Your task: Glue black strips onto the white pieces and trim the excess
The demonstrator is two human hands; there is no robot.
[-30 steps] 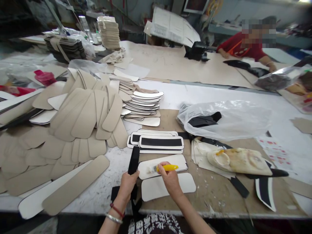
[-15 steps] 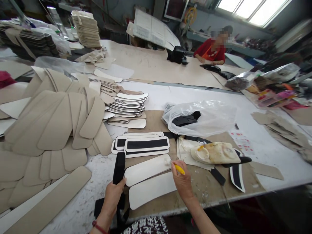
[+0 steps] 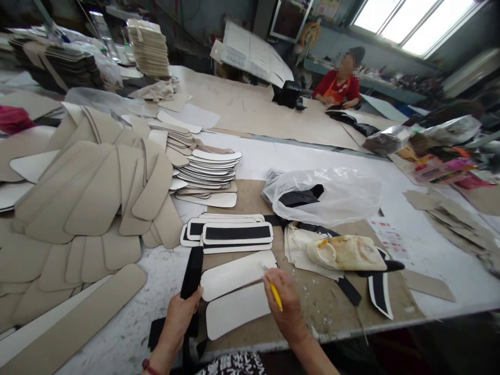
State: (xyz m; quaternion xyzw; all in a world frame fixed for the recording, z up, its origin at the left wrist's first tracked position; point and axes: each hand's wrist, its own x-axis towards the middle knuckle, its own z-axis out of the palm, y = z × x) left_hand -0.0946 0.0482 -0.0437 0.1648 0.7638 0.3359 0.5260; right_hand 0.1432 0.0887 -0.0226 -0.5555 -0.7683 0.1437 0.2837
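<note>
My left hand (image 3: 180,313) is closed on a black fabric strip (image 3: 192,271), its thumb by the left end of the upper white panel (image 3: 230,275). A yellow-handled brush (image 3: 276,298) is gripped in my right hand (image 3: 287,306), its tip on that panel toward the right end. Just below lies a second white panel (image 3: 230,314), its right end partly hidden by my right hand. Beyond them rests a small pile of white-edged panels with black strips (image 3: 237,233). To the right, a stained cream plastic container (image 3: 353,253) lies on its side.
Beige panels (image 3: 94,192) are heaped at left, beside a stack of white-edged panels (image 3: 213,172). A clear plastic bag (image 3: 347,195) with black material lies behind the container. Across the table sits a person in red (image 3: 339,86). The table's front edge (image 3: 351,324) runs near me.
My right hand has drawn the brush leftward along the upper panel, and its handle now points more toward me. My left hand keeps hold of the black strip. The whole view shifted slightly.
</note>
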